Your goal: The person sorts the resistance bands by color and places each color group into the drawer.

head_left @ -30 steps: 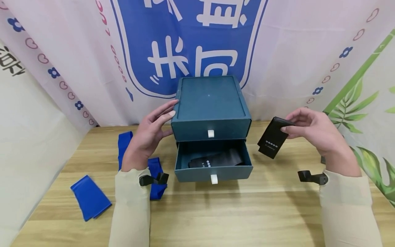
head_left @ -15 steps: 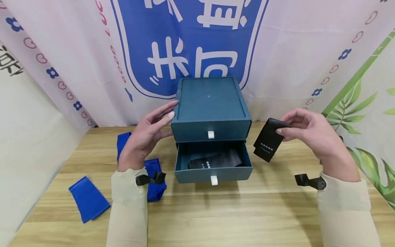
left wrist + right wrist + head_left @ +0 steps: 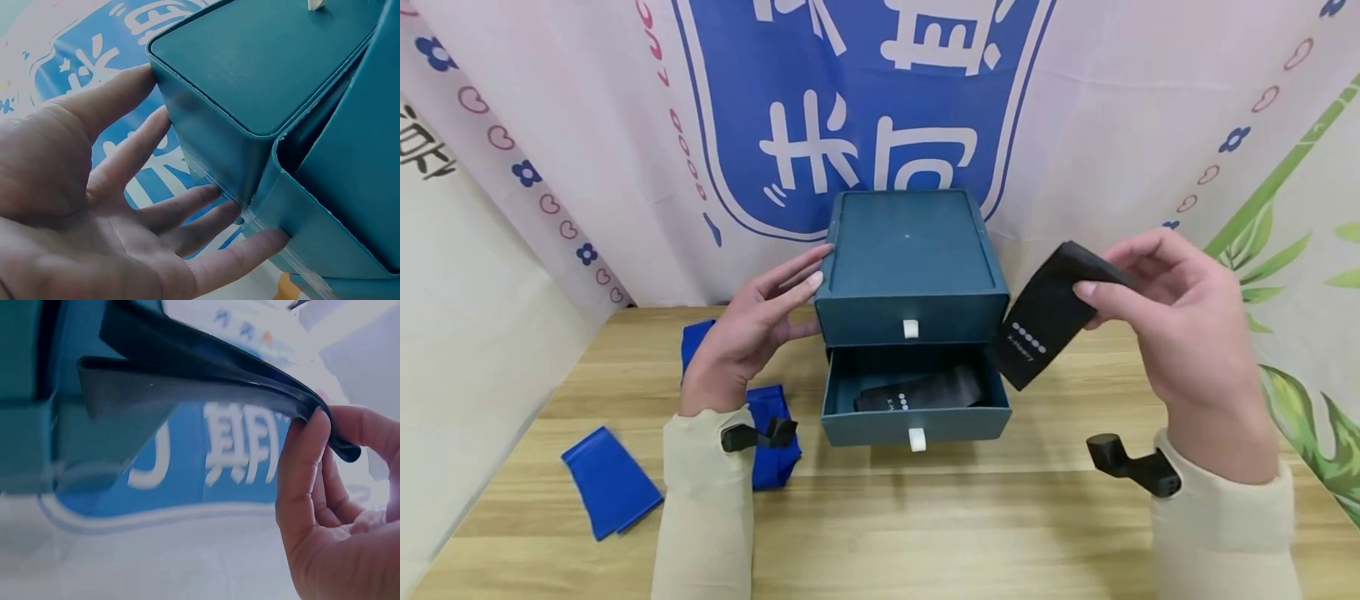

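A dark teal two-drawer box point(image 3: 910, 246) stands on the table with its lower drawer point(image 3: 917, 427) pulled out. Inside that drawer lies a folded black resistance band point(image 3: 951, 387) with white dots and lettering. My left hand point(image 3: 756, 325) rests its spread fingertips against the box's left side, as the left wrist view point(image 3: 125, 206) also shows. Between thumb and fingers, my right hand point(image 3: 1180, 308) pinches another folded black resistance band point(image 3: 1052, 308) marked "X-Heavy". This band hangs tilted beside the drawer's right edge. In the right wrist view the held band point(image 3: 187, 387) shows its loose folded layers.
A folded blue band point(image 3: 612, 483) lies at the table's left. Another blue band point(image 3: 771, 433) is partly hidden behind the left forearm. A printed curtain point(image 3: 1097, 125) hangs behind the box. Wooden tabletop point(image 3: 955, 533) shows in front of the drawer.
My right hand has moved left and a little up with the black resistance band, bringing it from the right of the drawer to its edge. The left hand stays at the box.
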`<control>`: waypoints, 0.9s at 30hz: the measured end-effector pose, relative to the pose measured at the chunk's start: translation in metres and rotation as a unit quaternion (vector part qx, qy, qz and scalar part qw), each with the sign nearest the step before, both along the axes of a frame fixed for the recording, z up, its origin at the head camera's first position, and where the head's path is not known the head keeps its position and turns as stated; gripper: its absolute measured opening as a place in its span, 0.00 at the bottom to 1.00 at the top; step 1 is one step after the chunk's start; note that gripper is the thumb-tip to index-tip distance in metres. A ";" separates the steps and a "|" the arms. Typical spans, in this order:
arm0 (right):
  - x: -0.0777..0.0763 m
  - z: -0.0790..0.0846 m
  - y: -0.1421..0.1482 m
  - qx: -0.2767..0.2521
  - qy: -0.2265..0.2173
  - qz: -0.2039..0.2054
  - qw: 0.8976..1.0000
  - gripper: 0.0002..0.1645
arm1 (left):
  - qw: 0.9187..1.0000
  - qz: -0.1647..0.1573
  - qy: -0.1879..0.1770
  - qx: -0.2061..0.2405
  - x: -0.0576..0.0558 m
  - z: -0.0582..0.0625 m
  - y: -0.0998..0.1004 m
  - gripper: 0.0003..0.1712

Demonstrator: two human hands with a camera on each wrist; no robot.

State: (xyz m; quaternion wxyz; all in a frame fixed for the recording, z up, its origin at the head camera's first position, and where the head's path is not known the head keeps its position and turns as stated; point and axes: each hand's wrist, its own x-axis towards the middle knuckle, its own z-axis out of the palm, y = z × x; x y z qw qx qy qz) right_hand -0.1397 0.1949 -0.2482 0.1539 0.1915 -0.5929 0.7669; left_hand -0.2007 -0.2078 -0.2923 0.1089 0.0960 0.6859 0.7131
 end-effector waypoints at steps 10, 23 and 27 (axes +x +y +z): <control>0.008 0.006 -0.054 0.045 -0.013 0.015 0.999 0.11 | 1.000 0.002 0.005 0.006 0.000 0.000 0.000 0.30; 0.011 -0.007 -0.110 0.134 -0.058 0.039 0.989 0.12 | 1.000 0.015 0.002 0.000 0.000 0.000 0.002 0.30; 0.012 -0.011 -0.123 0.144 -0.053 0.047 0.987 0.12 | 1.000 0.013 0.003 0.001 0.000 0.000 0.002 0.30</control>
